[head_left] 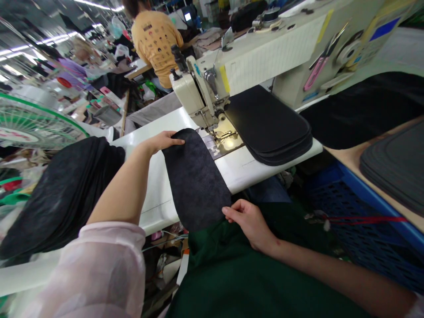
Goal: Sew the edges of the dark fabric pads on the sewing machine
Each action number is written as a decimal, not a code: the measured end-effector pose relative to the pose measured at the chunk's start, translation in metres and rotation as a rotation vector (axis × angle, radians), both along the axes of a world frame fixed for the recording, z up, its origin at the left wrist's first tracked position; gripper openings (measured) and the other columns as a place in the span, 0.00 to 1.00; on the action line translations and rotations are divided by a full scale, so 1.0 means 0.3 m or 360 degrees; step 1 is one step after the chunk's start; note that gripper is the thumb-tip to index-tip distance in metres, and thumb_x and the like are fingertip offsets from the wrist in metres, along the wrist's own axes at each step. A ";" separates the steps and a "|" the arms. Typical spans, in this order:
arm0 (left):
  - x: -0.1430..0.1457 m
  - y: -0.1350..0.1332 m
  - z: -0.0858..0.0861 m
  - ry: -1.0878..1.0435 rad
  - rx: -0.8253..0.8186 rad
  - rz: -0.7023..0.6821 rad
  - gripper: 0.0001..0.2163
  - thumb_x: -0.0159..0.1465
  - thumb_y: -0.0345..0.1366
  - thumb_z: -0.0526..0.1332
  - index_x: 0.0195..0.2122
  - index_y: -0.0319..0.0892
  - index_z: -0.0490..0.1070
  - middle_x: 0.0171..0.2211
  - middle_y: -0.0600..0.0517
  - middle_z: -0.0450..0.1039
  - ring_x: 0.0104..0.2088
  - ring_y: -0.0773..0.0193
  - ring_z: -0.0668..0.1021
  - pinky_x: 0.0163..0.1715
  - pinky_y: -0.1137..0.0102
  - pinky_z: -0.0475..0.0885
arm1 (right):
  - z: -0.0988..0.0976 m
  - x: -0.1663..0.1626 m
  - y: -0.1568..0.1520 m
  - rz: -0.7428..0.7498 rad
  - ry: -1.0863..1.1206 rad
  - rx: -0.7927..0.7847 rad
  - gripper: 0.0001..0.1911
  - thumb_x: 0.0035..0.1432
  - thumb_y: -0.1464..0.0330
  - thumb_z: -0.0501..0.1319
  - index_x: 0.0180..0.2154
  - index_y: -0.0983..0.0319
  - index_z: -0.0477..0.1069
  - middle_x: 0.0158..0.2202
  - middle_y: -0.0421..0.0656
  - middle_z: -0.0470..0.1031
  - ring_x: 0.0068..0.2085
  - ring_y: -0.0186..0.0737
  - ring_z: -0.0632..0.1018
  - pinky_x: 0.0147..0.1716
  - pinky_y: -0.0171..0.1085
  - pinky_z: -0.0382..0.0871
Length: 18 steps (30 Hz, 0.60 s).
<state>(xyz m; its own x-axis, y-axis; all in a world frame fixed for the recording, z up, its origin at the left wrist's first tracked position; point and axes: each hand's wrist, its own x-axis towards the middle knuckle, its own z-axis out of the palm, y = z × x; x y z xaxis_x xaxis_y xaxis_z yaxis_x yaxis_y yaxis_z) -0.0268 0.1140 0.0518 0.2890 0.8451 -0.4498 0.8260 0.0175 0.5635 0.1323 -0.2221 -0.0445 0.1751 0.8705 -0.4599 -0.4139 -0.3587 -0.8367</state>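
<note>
A dark, rounded fabric piece (pixel 195 176) lies on the white sewing table (pixel 155 198), its far end close to the needle plate (pixel 225 134) of a cream sewing machine (pixel 205 88). My left hand (pixel 162 141) rests on the piece's far left edge, thumb on top and fingers closed on it. My right hand (pixel 248 218) pinches the piece's near right corner at the table's front edge.
A stack of similar dark pieces (pixel 268 126) sits right of the needle. A heap of black fabric (pixel 62 190) lies at the left. More dark panels (pixel 394 163) lie on a bench at right, above a blue crate (pixel 351 212). A person in a yellow shirt (pixel 155 39) works beyond.
</note>
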 end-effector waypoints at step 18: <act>-0.010 0.004 -0.006 -0.0004 0.0056 -0.0041 0.23 0.39 0.50 0.73 0.36 0.45 0.79 0.37 0.51 0.83 0.43 0.52 0.82 0.43 0.66 0.77 | -0.018 0.011 -0.008 -0.0072 -0.0438 0.0402 0.12 0.56 0.61 0.67 0.29 0.57 0.66 0.27 0.37 0.69 0.30 0.37 0.72 0.33 0.37 0.67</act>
